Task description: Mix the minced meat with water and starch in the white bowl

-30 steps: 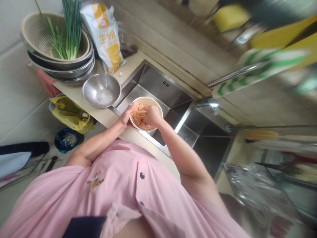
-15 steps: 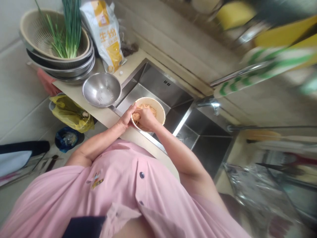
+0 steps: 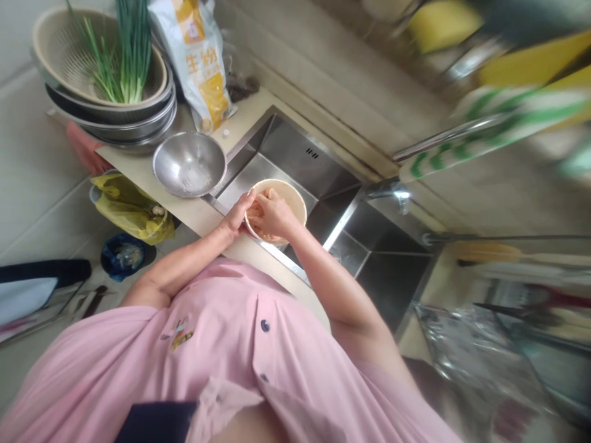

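Note:
A pale round bowl [image 3: 297, 202] is held over the front edge of the sink. My left hand [image 3: 239, 214] grips its near-left rim, thumb over the top. Inside lies a moist, orange-coloured shredded food mixture [image 3: 268, 236], whose kind I cannot make out. My right hand [image 3: 273, 215] is down in the bowl, with curled fingers closed into the mixture and the fingertips partly buried. Left of the bowl, a steel mixing bowl [image 3: 189, 165] with white residue stands on the counter.
The double steel sink [image 3: 286, 144] has a faucet [image 3: 392, 189] at its right. Stacked basins with a colander [image 3: 50, 46] of green onions [image 3: 132, 61] and a starch bag [image 3: 203, 67] stand back left. Below the counter hangs a yellow bag [image 3: 133, 206]. Plastic wrapping [image 3: 475, 344] lies right.
My right hand has shifted slightly within the bowl, its fingers moving from a tight fist to a looser curl as it works the mixture. My left hand keeps its grip on the rim.

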Motion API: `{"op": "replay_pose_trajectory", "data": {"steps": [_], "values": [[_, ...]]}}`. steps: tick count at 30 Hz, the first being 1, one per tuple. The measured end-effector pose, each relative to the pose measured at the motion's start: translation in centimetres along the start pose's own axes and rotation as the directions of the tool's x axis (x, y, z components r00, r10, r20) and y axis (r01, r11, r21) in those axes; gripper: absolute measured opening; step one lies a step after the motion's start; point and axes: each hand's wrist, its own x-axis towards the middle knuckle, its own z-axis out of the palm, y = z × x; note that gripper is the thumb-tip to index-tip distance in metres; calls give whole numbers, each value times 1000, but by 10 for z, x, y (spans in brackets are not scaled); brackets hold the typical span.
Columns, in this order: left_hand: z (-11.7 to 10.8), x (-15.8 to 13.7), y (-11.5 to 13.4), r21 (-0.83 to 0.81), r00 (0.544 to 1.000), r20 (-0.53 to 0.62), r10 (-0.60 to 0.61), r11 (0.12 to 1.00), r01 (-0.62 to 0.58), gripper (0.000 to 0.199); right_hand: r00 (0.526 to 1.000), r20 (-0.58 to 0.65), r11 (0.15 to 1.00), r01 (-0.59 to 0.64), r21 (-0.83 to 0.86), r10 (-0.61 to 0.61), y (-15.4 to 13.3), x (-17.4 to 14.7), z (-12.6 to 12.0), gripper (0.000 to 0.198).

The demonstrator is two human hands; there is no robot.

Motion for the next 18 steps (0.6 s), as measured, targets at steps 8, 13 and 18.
{"op": "replay_pose_trajectory", "data": {"steps": [8,13,18], "values": [[3,-7,-3,44,999,-27,-33,998,34,44,998,16,961,-62,268,60,-10,-2,-4,39],[0,-8,2,37,1000,5,-8,999,8,40,1000,12,999,-12,39,11,12,-6,-26,41],[-6,-2,2,-20,999,27,22,1000,-21,44,993,102,998,59,32,-62,25,-10,-6,86]]}}
